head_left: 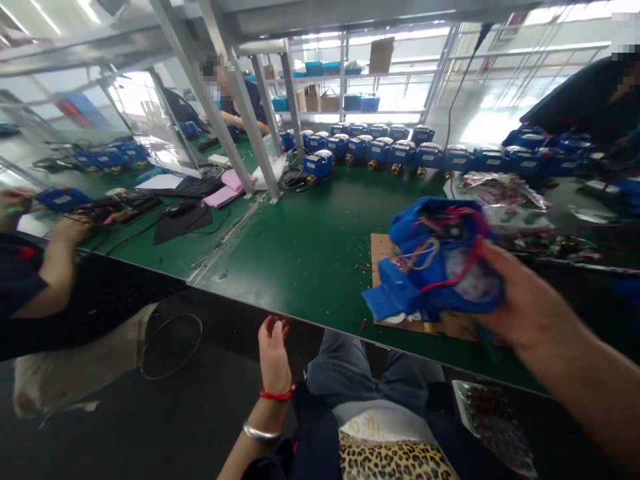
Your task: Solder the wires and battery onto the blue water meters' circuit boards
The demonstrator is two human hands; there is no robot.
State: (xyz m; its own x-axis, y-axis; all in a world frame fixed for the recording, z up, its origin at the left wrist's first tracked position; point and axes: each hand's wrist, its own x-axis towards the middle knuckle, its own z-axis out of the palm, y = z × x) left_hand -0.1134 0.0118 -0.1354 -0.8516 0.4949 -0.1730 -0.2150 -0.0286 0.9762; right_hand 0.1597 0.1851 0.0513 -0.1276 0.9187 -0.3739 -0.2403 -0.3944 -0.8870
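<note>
My right hand [520,300] grips a blue plastic meter housing [430,267] with red and yellow wires showing inside it, held above a brown cardboard sheet [383,250] on the green table [310,247]. The housing is blurred. My left hand [273,353] hangs below the table's front edge, fingers loosely curled and holding nothing, with a red string and a silver bangle at the wrist.
A long row of blue meters [395,152] lines the far side of the table. A crinkled plastic bag of parts [505,197] lies at the right. A co-worker's arm [55,267] works at the left by a keyboard [195,187] and mouse [180,209]. Two more people sit beyond.
</note>
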